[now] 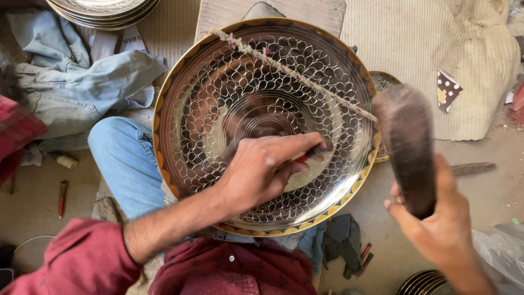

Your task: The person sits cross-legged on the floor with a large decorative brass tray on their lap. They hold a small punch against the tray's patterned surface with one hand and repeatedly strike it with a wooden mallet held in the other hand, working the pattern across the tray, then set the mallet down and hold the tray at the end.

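A: Where is the plate sitting, and how are you holding the tools?

B: The plate [266, 125] is filling the centre of the frame, propped tilted against your knee [123, 158], with a cord [289, 71] stretched across its upper half. Your left hand [256, 172] is clenched around a red-handled chisel [312, 153], tip resting on the engraved scale pattern right of centre. Your right hand [442, 218], at the lower right of the frame, is gripping a dark hammer [406, 147], raised and blurred beside the rim.

A: How should the strike be made?

B: You are working a fine repeating pattern, so keep the chisel steady on the line before the hammer is landing. Judging from the pose, short, light blows are suiting the thin metal better than heavy ones. Brace the left wrist on the plate so the tip is not skating.

A: Anything nearby to mind?

B: Spare chisels [364, 258] are lying at the lower centre of the frame, stacked plates [103, 11] at the upper left, and denim cloth [71, 82] beside them.
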